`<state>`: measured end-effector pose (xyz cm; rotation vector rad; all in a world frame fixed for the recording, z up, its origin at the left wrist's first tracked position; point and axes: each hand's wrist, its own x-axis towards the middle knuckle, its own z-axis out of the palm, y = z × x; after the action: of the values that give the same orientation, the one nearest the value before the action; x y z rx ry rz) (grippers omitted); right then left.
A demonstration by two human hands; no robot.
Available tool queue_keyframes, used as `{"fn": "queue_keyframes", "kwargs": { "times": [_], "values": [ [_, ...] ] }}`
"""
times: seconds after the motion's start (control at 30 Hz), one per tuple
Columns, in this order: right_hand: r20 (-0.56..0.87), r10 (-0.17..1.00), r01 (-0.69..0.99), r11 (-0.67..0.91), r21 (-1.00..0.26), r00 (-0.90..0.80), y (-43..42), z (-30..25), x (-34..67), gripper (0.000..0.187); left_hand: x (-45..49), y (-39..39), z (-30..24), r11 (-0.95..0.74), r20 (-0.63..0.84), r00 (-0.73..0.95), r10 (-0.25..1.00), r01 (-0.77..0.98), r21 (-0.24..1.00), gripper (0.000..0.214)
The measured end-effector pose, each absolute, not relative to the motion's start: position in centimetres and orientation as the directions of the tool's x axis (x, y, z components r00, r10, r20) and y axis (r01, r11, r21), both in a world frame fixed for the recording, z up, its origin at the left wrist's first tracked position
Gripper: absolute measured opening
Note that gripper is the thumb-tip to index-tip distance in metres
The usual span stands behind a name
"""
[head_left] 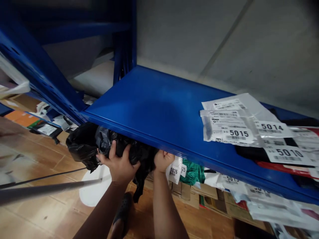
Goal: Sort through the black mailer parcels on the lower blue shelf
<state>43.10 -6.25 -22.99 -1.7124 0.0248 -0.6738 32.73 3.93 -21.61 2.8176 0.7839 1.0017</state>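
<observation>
My left hand (pixel 119 164) grips a crumpled black plastic bag (pixel 87 142) just under the front edge of a blue metal shelf (pixel 154 103). My right hand (pixel 162 160) is beside it, fingers curled up into the same black bag beneath the shelf edge; its fingertips are hidden. The bag bulges out to the left of the shelf. A white parcel labelled 5026 (pixel 174 170) sits right next to my right hand on the level below.
Clear parcels labelled 5015 (pixel 230 127), 5014 (pixel 271 126) and 5010 (pixel 289 153) lie on the shelf's right side. More parcels and cardboard (pixel 251 199) fill the level below. A blue upright (pixel 42 76) stands left. A grey pole (pixel 47 190) and white round base (pixel 96 189) rest on wooden floor.
</observation>
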Motion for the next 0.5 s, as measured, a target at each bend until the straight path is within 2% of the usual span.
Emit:
{"fn": "queue_keyframes", "kwargs": {
  "times": [0.13,0.27,0.3,0.37,0.43,0.5],
  "values": [
    [0.323,-0.487,0.307,-0.114,-0.945,0.811,-6.4,-22.1,40.5,0.044,32.6,4.1,-21.7,-0.88,0.595,0.659,0.459,0.429,0.204,0.048],
    [0.116,-0.513,0.294,0.282,-0.913,0.851,-7.8,-21.1,37.9,0.046,32.1,4.7,-22.1,-0.903,0.553,0.718,0.424,0.384,0.194,0.053],
    [0.085,-0.51,0.29,0.337,-0.896,0.856,-8.4,-20.9,37.1,0.045,32.0,4.8,-22.1,-0.91,0.535,0.738,0.411,0.365,0.196,0.055],
    [0.092,-0.492,0.258,0.281,-0.924,0.866,-9.9,-20.9,35.2,0.034,31.7,5.1,-22.0,-0.921,0.527,0.756,0.389,0.326,0.213,0.058],
    [0.176,-0.447,0.243,0.097,-0.965,0.877,-11.3,-21.0,33.0,0.014,31.3,5.3,-21.7,-0.926,0.56,0.738,0.377,0.291,0.24,0.057],
    [0.274,-0.422,0.295,-0.017,-0.955,0.864,-12.0,-21.2,30.9,0.008,30.8,5.5,-21.4,-0.926,0.593,0.712,0.376,0.277,0.255,0.052]
  ]
}}
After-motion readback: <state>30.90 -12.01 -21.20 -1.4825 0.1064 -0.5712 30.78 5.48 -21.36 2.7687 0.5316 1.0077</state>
